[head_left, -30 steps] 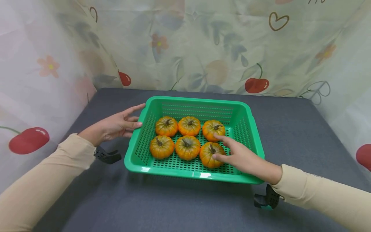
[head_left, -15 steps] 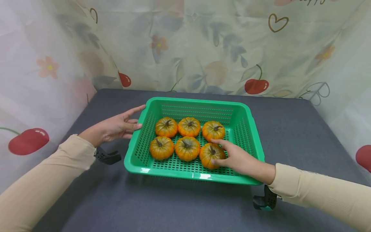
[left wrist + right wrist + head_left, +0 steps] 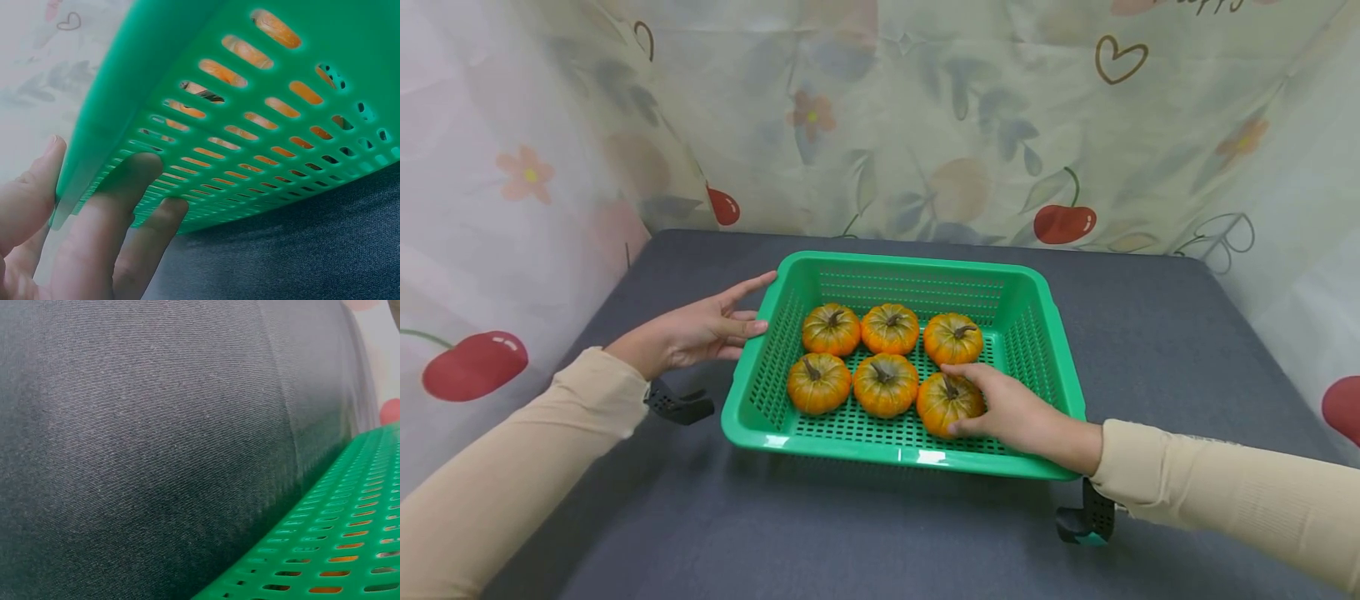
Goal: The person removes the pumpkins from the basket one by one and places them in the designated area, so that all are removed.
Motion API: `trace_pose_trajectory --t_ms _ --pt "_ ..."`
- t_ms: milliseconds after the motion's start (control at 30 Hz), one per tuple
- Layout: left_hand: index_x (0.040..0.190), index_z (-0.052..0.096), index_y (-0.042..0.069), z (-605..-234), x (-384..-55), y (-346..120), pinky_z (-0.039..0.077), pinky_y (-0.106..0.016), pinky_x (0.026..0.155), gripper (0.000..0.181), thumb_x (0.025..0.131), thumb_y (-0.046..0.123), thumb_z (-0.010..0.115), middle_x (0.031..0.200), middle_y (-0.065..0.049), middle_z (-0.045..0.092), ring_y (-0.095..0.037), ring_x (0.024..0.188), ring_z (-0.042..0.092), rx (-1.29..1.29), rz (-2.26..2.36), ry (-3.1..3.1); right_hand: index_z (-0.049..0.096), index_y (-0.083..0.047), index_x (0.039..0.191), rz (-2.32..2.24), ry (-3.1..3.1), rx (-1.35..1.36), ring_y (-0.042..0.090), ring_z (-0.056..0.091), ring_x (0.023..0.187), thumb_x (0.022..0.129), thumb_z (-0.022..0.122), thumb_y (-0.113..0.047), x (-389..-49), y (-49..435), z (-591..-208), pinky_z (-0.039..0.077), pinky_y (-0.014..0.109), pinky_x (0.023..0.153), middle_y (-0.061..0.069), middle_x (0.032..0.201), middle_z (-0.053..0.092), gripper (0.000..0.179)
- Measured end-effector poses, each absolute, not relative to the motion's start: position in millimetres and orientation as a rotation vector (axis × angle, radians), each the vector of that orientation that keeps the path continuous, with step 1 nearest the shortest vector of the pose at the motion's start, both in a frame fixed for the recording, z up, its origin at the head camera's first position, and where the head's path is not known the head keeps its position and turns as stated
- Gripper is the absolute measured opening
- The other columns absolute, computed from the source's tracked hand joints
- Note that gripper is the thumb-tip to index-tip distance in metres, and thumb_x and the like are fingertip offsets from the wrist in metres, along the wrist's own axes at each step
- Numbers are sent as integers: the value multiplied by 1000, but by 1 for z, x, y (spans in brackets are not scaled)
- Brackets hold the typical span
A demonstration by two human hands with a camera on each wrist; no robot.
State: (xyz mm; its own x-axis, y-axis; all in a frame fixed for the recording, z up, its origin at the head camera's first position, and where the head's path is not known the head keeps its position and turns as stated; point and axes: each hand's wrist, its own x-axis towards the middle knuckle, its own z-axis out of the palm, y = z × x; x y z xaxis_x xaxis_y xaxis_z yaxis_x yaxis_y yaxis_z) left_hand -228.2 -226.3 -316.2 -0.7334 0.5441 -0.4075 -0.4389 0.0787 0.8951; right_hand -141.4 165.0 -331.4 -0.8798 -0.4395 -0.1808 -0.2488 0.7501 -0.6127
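Note:
A green plastic basket (image 3: pixel 898 452) with slotted walls holds several small orange pumpkins in two rows. My right hand (image 3: pixel 1018 410) reaches over its right front corner and grips the front right pumpkin (image 3: pixel 936 400), thumb on the near side and fingers on the far side. That pumpkin sits on the basket floor. At the basket's left side, my left hand (image 3: pixel 700 327) touches the rim and outer wall with fairly straight fingers; in the left wrist view two fingertips (image 3: pixel 147 165) lie against the slots. The right wrist view shows no part of my right hand.
Other pumpkins, such as the back right one (image 3: pixel 951 337) and the front middle one (image 3: pixel 885 392), sit close by. A dark grey cloth (image 3: pixel 850 533) covers the table. Patterned curtains (image 3: pixel 910 125) hang behind it and at both sides.
My right hand has drawn back slightly toward the front right pumpkin, and its fingers have closed around it from above the back one. My left hand and the basket have not moved.

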Motion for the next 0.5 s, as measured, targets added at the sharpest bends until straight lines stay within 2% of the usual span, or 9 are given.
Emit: trace_pose_trajectory --t_ms 300,500 --pt "154 1 44 -315 -228 -227 60 -36 83 90 97 2 56 160 -20 13 -20 101 69 114 1741 1639 46 -2 143 -836 2647 -565 37 45 128 80 82 -23 -143 165 -334 43 53 105 23 143 44 76" --pt "154 3 46 -315 -228 -226 60 -37 83 88 97 2 55 160 -19 14 -22 103 68 97 1744 1634 45 -6 144 -793 2622 -519 35 49 120 78 83 -26 -143 163 -334 47 51 100 23 136 47 78"
